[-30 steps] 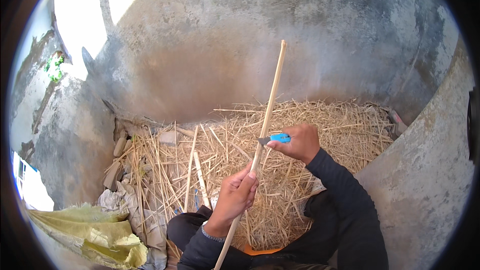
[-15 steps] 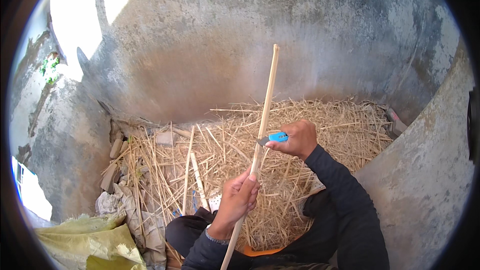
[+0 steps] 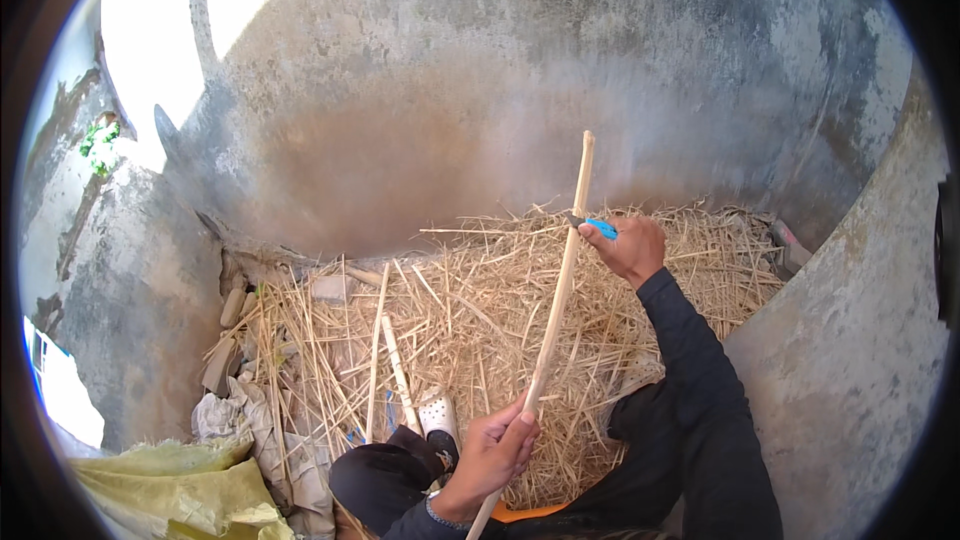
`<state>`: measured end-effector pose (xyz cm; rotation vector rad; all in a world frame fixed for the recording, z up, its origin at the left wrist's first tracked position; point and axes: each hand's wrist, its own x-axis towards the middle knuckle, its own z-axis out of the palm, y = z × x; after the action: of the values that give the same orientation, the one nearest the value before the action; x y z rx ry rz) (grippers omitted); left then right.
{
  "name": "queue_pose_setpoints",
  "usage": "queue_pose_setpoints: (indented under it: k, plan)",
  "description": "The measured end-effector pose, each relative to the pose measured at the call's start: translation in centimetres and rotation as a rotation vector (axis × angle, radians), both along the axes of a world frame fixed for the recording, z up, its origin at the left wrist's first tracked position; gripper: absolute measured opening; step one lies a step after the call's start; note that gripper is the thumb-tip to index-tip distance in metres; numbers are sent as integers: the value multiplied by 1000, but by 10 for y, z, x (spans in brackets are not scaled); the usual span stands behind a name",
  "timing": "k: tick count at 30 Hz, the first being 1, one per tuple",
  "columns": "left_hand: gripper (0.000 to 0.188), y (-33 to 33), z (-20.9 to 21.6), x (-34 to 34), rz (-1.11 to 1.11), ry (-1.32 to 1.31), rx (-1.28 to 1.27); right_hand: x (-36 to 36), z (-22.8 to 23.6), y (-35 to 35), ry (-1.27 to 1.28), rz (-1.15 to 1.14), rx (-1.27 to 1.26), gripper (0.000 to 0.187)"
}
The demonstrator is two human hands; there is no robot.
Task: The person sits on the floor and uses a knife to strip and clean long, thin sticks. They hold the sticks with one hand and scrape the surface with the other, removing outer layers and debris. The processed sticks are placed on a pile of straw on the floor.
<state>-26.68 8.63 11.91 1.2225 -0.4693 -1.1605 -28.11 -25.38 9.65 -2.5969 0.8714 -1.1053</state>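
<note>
Left hand (image 3: 495,452) wrapped low around a long pale strip (image 3: 556,325), probably split cane or bamboo, thumb lying along it. Right hand (image 3: 638,248) clenched round a blue-handled knife (image 3: 600,229), thumb forward near the blade. The strip slants up from the lower edge, over the litter of dry shavings (image 3: 600,370), its far end free against the grey wall (image 3: 480,110). The dark blade meets it toward that upper end, well apart from the left hand. Whether the edge is biting or only resting there is too small to tell for sure.

Risks, as judged from here. The left hand lies along the strip's line, below the blade: a stroke pulled toward the body that skips on a knot could run down into those fingers. The free tip has nothing behind it, so hard pressure there could make the strip flex or roll, and the edge could slide off sideways. Too steep a blade angle could dig in and split the strip. The right thumb, so close to the steel, could slip onto it if the grip loosens. The knee (image 3: 372,485) and white shoe (image 3: 437,414) sit near, exposed to a dropped knife.
</note>
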Motion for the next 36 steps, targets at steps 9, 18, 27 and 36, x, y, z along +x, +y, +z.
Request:
queue_pose_setpoints:
  k: [9,18,27,36]
  plan:
    - [39,1,-2,14,124,-336,43,-7,-8,97,-16,444,-115,76]
    - [38,30,-9,-21,189,-176,41,-5,-15,76,104,398,-21,80]
    - [27,49,18,-51,120,-414,165,-4,-13,9,109,142,90,81]
    - [42,63,0,-63,64,-268,212,-7,-27,-51,119,-141,-8,84]
